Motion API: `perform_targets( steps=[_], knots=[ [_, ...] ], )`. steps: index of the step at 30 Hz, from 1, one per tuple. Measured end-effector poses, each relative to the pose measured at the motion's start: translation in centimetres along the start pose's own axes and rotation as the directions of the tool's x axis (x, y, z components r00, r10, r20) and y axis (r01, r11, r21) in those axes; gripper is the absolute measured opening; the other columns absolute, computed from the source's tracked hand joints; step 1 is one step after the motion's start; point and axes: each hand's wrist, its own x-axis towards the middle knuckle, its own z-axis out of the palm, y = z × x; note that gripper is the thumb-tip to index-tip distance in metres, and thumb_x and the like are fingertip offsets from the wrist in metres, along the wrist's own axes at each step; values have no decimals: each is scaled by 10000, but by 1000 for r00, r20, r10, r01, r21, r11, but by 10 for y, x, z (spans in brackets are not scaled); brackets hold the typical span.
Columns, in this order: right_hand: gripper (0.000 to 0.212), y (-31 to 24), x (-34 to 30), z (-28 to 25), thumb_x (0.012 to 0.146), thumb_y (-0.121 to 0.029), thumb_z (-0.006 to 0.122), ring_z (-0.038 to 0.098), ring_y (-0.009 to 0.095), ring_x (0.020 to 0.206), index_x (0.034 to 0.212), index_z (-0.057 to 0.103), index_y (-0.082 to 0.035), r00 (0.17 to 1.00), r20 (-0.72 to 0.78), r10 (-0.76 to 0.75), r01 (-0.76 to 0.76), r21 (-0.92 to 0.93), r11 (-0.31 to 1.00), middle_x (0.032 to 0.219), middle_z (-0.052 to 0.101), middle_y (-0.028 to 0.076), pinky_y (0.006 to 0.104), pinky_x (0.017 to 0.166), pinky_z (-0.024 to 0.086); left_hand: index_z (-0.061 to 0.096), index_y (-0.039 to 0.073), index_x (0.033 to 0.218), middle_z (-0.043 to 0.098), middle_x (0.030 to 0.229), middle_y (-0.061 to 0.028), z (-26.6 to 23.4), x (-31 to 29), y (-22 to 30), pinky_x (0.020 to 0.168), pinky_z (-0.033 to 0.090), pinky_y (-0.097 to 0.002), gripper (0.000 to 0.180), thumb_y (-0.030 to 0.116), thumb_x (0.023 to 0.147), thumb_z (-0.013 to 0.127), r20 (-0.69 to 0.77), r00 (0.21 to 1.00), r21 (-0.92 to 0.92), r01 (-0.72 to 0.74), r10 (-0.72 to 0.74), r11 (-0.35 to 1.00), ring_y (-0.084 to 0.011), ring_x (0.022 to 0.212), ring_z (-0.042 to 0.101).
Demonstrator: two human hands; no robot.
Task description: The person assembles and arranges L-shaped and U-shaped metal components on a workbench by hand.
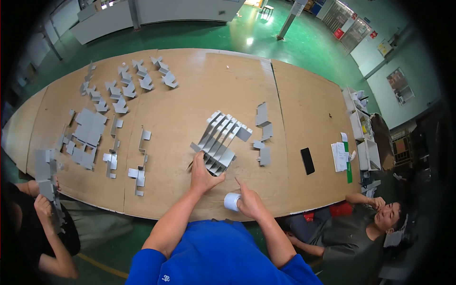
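My left hand (205,175) is closed on the near end of a stack of grey bent metal brackets (219,142). The brackets stand on edge side by side, with narrow gaps between them. To the right, my right hand (251,203) grips a white roll (232,201), which looks like tape or labels. Its index finger points forward toward the stack without touching it. Beyond my right hand, a loose grey bracket (262,119) lies on the brown tabletop (190,80), with another bent grey piece (264,154) just nearer.
Rows of small grey brackets (121,104) and flat grey plates (89,128) cover the table's left side. A black phone (307,161), papers (338,156) and white bins (368,155) are at right. One person at left holds a grey part (46,173); another sits at right.
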Motion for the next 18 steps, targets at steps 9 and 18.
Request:
perform_targets(
  steps=[9, 18],
  knots=[
    [381, -70, 4, -40, 764, -13, 626, 665, 380, 843, 1138, 656, -77, 918, 42, -394, 396, -110, 912, 952, 688, 175, 451, 731, 527, 490, -87, 1220, 551, 1156, -267, -37, 34, 10, 962, 483, -430, 856, 352, 572, 838, 574, 815, 74, 37, -73, 997, -400, 1108, 562],
    [288, -117, 127, -121, 815, -103, 651, 664, 341, 823, 1102, 646, -106, 849, 26, -528, 477, -466, 745, 886, 674, 156, 411, 692, 521, 508, -96, 1232, 573, 1121, -249, -102, 57, 50, 947, 493, -415, 850, 318, 564, 832, 900, 437, 52, -79, -12, 995, -392, 1100, 567]
  ],
)
